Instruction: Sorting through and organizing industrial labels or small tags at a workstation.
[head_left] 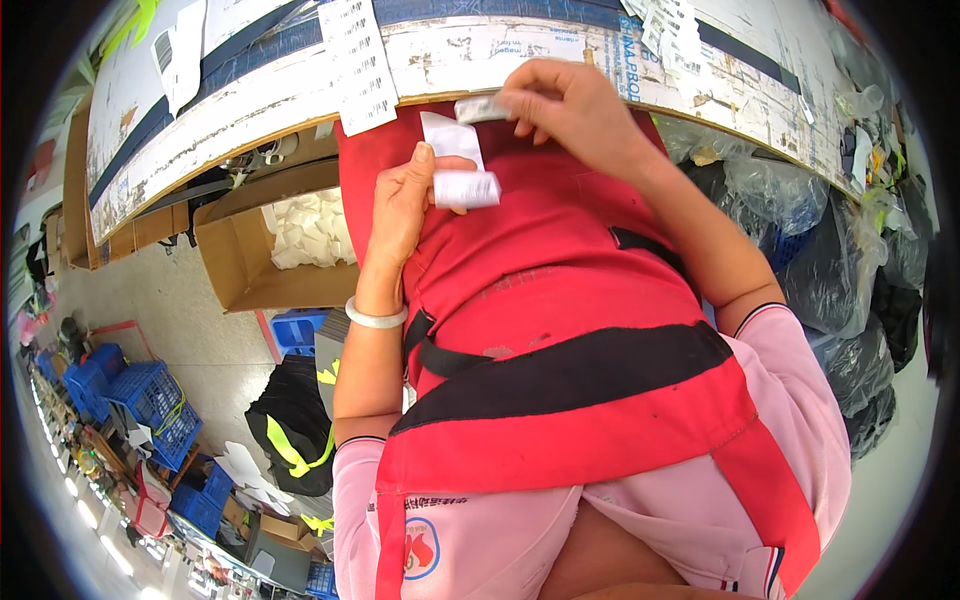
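Observation:
My left hand (402, 198) is closed, with the thumb up, round a folded white paper label strip (467, 189). Small dark print shows on its lower flap, and a blank upper part (452, 141) sticks up past my fingers. To the right and a little farther off, my right hand (578, 112) pinches a small white label (481, 108) between thumb and fingers. This label lies close to the top of the strip; whether the two touch I cannot tell. Both hands are over my red apron (560, 270), just in front of the table edge.
A worn white table (480, 65) crosses the far side, with a long printed label sheet (358, 70) hanging over its edge. Below at left stands a cardboard box (235, 262) of pale pieces. Dark plastic bags (835, 265) crowd the right; blue crates (158, 405) stand at left.

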A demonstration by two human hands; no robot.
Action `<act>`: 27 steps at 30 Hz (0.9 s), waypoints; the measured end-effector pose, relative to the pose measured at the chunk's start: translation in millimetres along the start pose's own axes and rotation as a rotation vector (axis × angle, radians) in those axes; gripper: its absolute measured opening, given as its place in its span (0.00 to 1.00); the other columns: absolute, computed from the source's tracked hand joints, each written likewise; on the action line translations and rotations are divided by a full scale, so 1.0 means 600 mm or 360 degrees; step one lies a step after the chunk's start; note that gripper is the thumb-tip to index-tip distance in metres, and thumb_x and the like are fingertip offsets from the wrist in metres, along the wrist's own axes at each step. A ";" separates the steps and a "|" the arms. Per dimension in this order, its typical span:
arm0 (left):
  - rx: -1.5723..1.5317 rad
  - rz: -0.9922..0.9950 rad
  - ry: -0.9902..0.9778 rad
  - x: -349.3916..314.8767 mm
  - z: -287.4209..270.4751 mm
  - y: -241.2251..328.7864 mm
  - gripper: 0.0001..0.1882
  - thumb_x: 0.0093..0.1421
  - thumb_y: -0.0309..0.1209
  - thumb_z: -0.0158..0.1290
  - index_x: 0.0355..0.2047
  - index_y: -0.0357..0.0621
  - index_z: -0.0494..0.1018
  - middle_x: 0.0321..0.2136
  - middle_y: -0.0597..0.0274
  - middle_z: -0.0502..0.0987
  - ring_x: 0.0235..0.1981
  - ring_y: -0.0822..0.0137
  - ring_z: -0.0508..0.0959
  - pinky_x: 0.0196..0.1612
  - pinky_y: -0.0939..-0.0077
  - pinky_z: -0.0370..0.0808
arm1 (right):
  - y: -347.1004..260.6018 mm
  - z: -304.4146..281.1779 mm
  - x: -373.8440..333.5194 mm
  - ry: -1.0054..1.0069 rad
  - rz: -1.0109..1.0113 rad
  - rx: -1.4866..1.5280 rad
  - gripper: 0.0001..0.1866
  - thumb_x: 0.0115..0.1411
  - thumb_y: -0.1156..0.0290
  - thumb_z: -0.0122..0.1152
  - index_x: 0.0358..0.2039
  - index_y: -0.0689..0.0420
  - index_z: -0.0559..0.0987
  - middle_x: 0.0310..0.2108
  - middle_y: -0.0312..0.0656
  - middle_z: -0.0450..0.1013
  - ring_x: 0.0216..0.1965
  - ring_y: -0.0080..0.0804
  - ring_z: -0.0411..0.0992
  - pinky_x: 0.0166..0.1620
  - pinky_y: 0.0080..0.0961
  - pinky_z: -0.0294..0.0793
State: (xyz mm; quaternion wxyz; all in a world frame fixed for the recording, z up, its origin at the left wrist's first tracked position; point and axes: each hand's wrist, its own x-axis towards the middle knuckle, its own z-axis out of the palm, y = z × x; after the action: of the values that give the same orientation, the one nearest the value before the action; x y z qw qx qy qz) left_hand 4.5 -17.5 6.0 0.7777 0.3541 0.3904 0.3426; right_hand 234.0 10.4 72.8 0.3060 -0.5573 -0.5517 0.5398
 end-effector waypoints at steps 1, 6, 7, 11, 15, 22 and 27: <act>0.0061 -0.0011 0.0080 -0.001 0.007 0.004 0.25 0.67 0.44 0.44 0.36 0.31 0.78 0.25 0.59 0.79 0.23 0.74 0.75 0.29 0.81 0.73 | 0.006 -0.014 0.012 0.0048 -0.0049 -0.0026 0.09 0.59 0.68 0.59 0.33 0.61 0.78 0.24 0.34 0.73 0.24 0.16 0.71 0.26 0.13 0.72; 0.0258 -0.0038 0.0114 0.006 -0.003 -0.001 0.24 0.67 0.44 0.44 0.36 0.31 0.78 0.27 0.59 0.79 0.25 0.75 0.76 0.31 0.84 0.73 | 0.005 -0.051 0.047 0.0064 0.0099 -0.0045 0.10 0.58 0.66 0.61 0.32 0.60 0.78 0.24 0.35 0.74 0.23 0.17 0.71 0.25 0.13 0.72; 0.0257 -0.0039 0.0114 0.005 -0.003 -0.002 0.24 0.67 0.44 0.44 0.36 0.31 0.78 0.27 0.59 0.79 0.25 0.75 0.76 0.31 0.84 0.73 | 0.005 -0.053 0.051 0.0065 0.0147 -0.0050 0.10 0.58 0.65 0.61 0.32 0.60 0.78 0.24 0.35 0.74 0.23 0.17 0.71 0.25 0.13 0.72; 0.0096 -0.0063 0.0139 0.003 0.007 0.004 0.21 0.66 0.41 0.45 0.37 0.32 0.78 0.27 0.59 0.79 0.26 0.75 0.77 0.31 0.85 0.73 | 0.012 -0.050 0.060 0.0061 0.0212 -0.0022 0.11 0.58 0.64 0.62 0.32 0.59 0.78 0.24 0.34 0.74 0.23 0.17 0.71 0.25 0.12 0.72; 0.0065 -0.0053 0.0136 0.004 0.005 0.002 0.20 0.66 0.40 0.46 0.37 0.32 0.78 0.28 0.59 0.79 0.26 0.76 0.77 0.31 0.85 0.73 | 0.015 -0.048 0.062 0.0053 0.0254 0.0011 0.11 0.57 0.64 0.63 0.32 0.59 0.78 0.24 0.34 0.74 0.23 0.17 0.72 0.25 0.12 0.72; 0.0105 -0.0050 0.0120 0.004 0.005 0.002 0.19 0.66 0.38 0.46 0.37 0.33 0.78 0.27 0.60 0.79 0.26 0.76 0.76 0.31 0.85 0.72 | 0.013 -0.050 0.065 0.0043 0.0300 0.0008 0.11 0.57 0.63 0.63 0.30 0.59 0.77 0.23 0.34 0.74 0.23 0.17 0.72 0.25 0.12 0.72; 0.0087 -0.0054 0.0120 0.005 0.005 0.000 0.19 0.66 0.38 0.46 0.37 0.33 0.78 0.28 0.61 0.79 0.27 0.76 0.76 0.32 0.85 0.72 | 0.009 -0.050 0.065 0.0050 0.0290 -0.0037 0.11 0.57 0.64 0.63 0.29 0.59 0.77 0.22 0.34 0.73 0.22 0.18 0.72 0.24 0.12 0.72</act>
State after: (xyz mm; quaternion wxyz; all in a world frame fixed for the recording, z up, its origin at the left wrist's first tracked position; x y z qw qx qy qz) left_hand 8.5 -16.0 6.6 0.7582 0.3554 0.4345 0.3317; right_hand 256.2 53.7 64.2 0.2578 -0.6170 -0.5001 0.5502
